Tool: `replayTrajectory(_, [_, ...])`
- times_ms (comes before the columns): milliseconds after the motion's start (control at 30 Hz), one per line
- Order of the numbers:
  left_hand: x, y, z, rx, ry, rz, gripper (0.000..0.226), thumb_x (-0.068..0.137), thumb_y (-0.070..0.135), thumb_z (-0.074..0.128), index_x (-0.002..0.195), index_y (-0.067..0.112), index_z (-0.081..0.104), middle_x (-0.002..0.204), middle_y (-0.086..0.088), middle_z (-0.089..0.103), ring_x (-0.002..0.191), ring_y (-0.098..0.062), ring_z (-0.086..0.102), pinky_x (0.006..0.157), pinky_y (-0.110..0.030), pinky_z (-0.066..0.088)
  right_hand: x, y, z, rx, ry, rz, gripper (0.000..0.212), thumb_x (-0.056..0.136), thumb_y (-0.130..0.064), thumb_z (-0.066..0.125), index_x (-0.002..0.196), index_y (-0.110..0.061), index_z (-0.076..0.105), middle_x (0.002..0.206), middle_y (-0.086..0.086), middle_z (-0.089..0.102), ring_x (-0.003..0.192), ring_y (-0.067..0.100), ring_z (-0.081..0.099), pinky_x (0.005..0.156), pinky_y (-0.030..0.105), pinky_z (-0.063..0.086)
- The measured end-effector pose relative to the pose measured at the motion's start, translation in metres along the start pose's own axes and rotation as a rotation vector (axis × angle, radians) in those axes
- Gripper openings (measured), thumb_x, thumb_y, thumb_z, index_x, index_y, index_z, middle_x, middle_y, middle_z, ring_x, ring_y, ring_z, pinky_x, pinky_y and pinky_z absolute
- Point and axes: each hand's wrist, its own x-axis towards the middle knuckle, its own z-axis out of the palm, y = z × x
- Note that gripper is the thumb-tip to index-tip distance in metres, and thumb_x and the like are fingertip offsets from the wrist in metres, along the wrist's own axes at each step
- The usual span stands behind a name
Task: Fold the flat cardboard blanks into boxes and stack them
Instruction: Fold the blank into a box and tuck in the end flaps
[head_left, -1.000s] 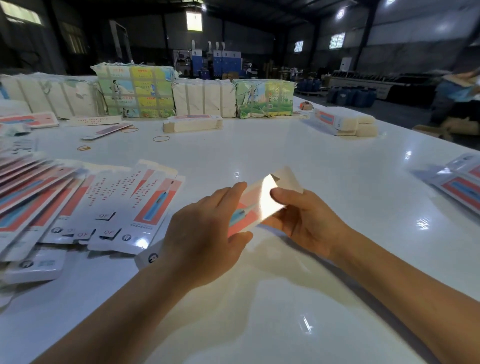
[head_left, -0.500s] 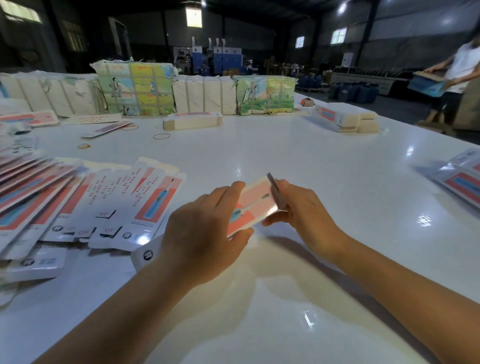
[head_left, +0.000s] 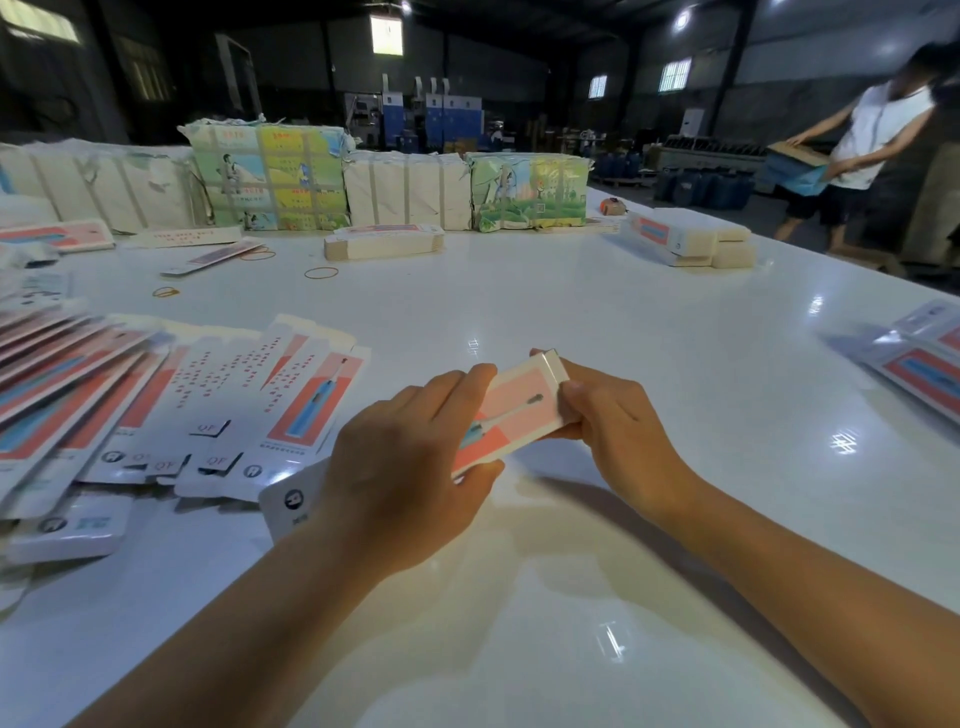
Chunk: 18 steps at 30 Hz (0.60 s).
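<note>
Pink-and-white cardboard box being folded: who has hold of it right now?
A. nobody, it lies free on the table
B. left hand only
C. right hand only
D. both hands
D: the left hand grips the near part of the pink-and-white cardboard box and the right hand pinches its far end.

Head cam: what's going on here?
A person is folding a pink-printed box over a white table. The left hand grips its near end; the right hand pinches the far end, where the end flap looks closed. Flat blanks lie fanned out on the left, and finished boxes sit stacked at the far right.
</note>
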Motion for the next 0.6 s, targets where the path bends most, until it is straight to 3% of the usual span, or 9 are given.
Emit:
replayTrajectory(67, [0.0,0.001,0.0,-0.001,-0.017,-0.01,0.072,0.063,0.035,0.082,0.124,0.008,0.056,0.105,-0.006,0.068,0.074,-0.023,0.067,0.057,-0.021,0.04,0.001,0.002,0.001,-0.058,0.018,-0.021,0.027,0.085,-0.02,0.037,0.071,-0.006,0.056,0.082,0.015,0.06,0.073,0.022,0.053,0.072,0.028,0.048])
replayTrajectory(167, [-0.001,0.002,0.002,0.001,-0.026,-0.01,0.072,0.062,0.036,0.082,0.124,0.008,0.057,0.105,-0.007,0.069,0.074,-0.023,0.067,0.058,-0.023,0.045,-0.001,0.003,0.002,-0.115,0.047,-0.053,0.03,0.098,-0.018,0.038,0.093,0.003,0.059,0.09,0.019,0.06,0.087,0.033,0.056,0.079,0.035,0.05])
replayTrajectory(233, [-0.001,0.003,0.002,-0.005,-0.017,0.001,0.07,0.064,0.038,0.08,0.123,0.007,0.057,0.104,-0.008,0.069,0.073,-0.024,0.068,0.058,-0.026,0.05,-0.003,0.001,0.004,-0.166,0.062,-0.067,0.024,0.098,-0.02,0.039,0.093,-0.012,0.062,0.087,0.012,0.064,0.087,0.026,0.057,0.079,0.031,0.048])
replayTrajectory(300, [-0.001,0.005,0.001,-0.008,-0.009,-0.001,0.066,0.07,0.044,0.067,0.124,0.006,0.057,0.105,-0.009,0.069,0.074,-0.024,0.068,0.06,-0.026,0.05,-0.007,-0.002,0.009,-0.267,0.058,-0.092,0.017,0.091,-0.031,0.041,0.095,-0.036,0.056,0.079,-0.004,0.064,0.082,0.013,0.058,0.071,0.016,0.045])
replayTrajectory(333, [0.0,0.006,0.0,-0.011,-0.01,-0.01,0.066,0.072,0.046,0.06,0.125,0.007,0.056,0.107,-0.009,0.068,0.075,-0.024,0.069,0.061,-0.025,0.049,-0.008,-0.003,0.012,-0.326,0.042,-0.112,0.018,0.089,-0.033,0.041,0.101,-0.041,0.051,0.081,-0.01,0.063,0.081,0.008,0.058,0.068,0.012,0.044])
replayTrajectory(467, [0.001,0.01,-0.002,-0.01,0.002,-0.037,0.066,0.074,0.047,0.055,0.126,0.007,0.056,0.109,-0.009,0.068,0.076,-0.026,0.069,0.059,-0.028,0.052,-0.009,-0.006,0.017,-0.377,0.006,-0.197,0.023,0.091,-0.029,0.048,0.106,-0.046,0.041,0.089,-0.025,0.057,0.089,-0.005,0.057,0.071,0.005,0.044])
replayTrajectory(600, [0.0,0.007,-0.006,-0.037,0.029,-0.048,0.066,0.072,0.046,0.059,0.125,0.007,0.057,0.107,-0.008,0.069,0.074,-0.024,0.07,0.059,-0.021,0.044,-0.007,-0.006,0.006,-0.282,-0.104,-0.135,0.044,0.096,-0.02,0.052,0.127,-0.044,0.032,0.106,-0.027,0.058,0.101,-0.008,0.056,0.084,0.006,0.043])
